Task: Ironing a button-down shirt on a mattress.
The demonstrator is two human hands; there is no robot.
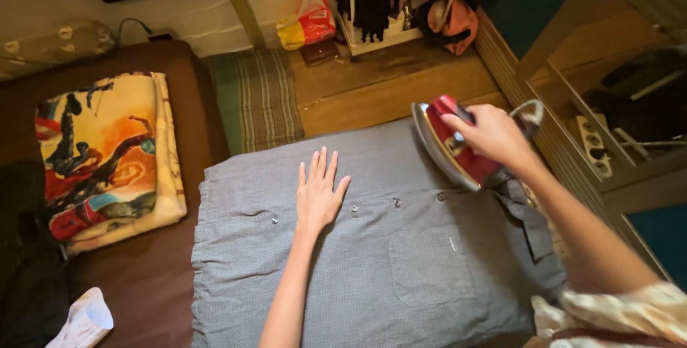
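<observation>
Hands apart: left hand (319,194) flat on buttoned grey shirt (372,248), right hand (494,135) gripping tilted red iron (452,149).

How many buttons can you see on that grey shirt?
4. On the grey shirt, one button lies left of the left hand; three lie right of it, at and. The left hand may hide more.

A brown bed (143,283) carries a grey buttoned shirt (372,248), spread flat. Left of the shirt lies a folded, colourful blanket (107,155); below that, a white cloth (84,319) and what may be dark clothing (28,262).
</observation>
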